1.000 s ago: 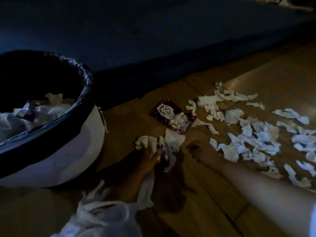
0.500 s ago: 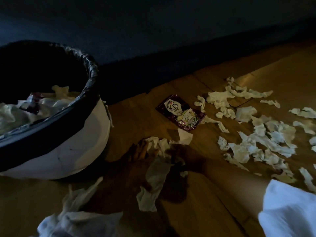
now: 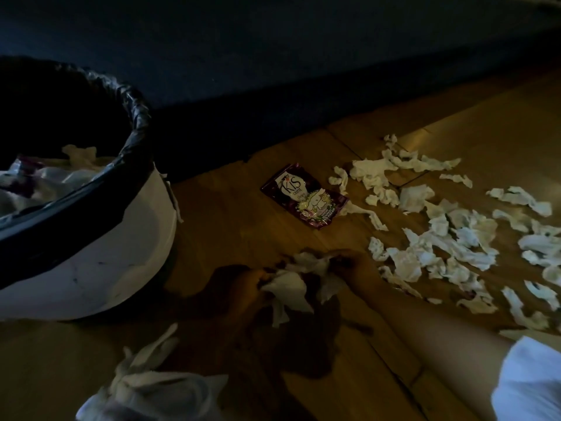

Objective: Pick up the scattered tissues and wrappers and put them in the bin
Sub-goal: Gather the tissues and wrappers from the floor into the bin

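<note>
Tissue wad (image 3: pixel 291 279) bunched on the floor (image 3: pixel 230 226) between my two hands, bin (image 3: pixel 115 256) off to its left.
My left hand (image 3: pixel 243 285) is nearer the bin; it and my right hand (image 3: pixel 349 264) both clutch the wad. Shadow blurs finger detail; wrapper (image 3: pixel 303 199) lies beyond, loose tissues (image 3: pixel 440 247) trail right.

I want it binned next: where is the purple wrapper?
In the head view, the purple wrapper lies on the floor between the bin at left and scattered tissues at right.
</note>
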The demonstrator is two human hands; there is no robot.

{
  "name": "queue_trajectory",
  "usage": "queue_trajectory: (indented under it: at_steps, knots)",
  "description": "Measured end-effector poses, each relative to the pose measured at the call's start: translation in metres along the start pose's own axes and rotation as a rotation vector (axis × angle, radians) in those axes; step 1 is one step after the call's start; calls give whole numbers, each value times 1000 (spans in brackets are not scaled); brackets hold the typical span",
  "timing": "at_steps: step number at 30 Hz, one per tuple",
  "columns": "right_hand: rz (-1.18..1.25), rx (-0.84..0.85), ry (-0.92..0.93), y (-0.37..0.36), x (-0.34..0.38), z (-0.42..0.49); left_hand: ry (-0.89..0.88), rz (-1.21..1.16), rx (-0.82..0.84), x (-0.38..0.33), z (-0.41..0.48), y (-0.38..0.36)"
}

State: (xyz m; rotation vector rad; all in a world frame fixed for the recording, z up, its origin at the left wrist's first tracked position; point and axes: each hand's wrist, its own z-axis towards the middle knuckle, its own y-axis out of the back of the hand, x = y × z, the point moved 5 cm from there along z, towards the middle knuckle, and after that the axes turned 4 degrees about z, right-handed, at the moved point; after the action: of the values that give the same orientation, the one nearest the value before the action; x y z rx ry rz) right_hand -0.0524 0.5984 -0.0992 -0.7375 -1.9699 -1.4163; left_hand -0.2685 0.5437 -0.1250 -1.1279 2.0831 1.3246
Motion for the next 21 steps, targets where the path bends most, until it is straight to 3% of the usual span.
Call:
queue_trajectory:
  at_steps: [6,9,11,13,16,21]
  knots:
    - [421,-148,-148,24,-1,0,15,-14,-217,8,1,21]
    - [495,-167,-187,40,-8,1,23,-30,-182,8,5,17]
    - [423,-80,-178,46,-12,-1,81,-70,-163,6,4,10]
    - [200,74,-227,44,-19,-1,143,-115,-141,5,4,3]
    - [138,142,-317,42,-31,0,134,15,-77,-1,-2,-6]
    - [-143,-80,86,34,-40,-2,-56,403,-155,-6,-11,-14]
